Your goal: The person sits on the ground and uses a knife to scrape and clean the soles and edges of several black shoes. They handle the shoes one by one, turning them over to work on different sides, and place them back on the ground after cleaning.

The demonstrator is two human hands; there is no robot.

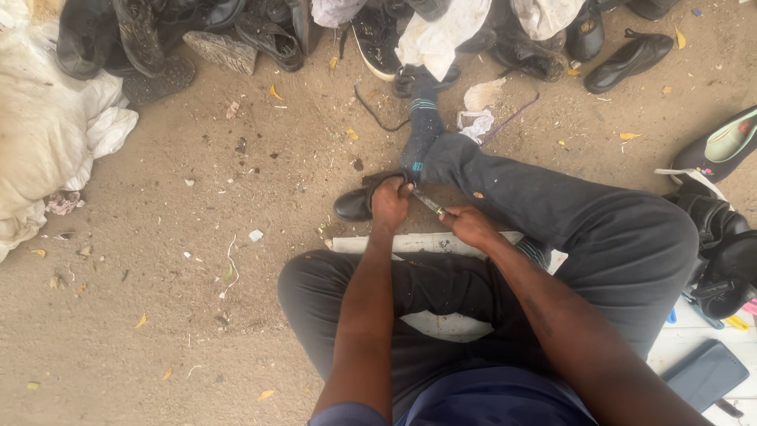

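Observation:
I sit on sandy ground with my legs folded. My left hand (389, 203) grips the top of a black shoe (355, 205) that lies on the dirt in front of my knee. In my right hand (467, 225) I hold a thin metal tool (427, 203), and its tip points at the shoe beside my left fingers. My outstretched foot in a dark sock (422, 126) lies just beyond the shoe.
A heap of dark shoes (236, 35) and cloths runs along the far side. White sacks (47, 134) lie at the left. A black flat shoe (721, 146) and bags (721, 252) sit at the right, with a dark phone (704, 375) near my right thigh.

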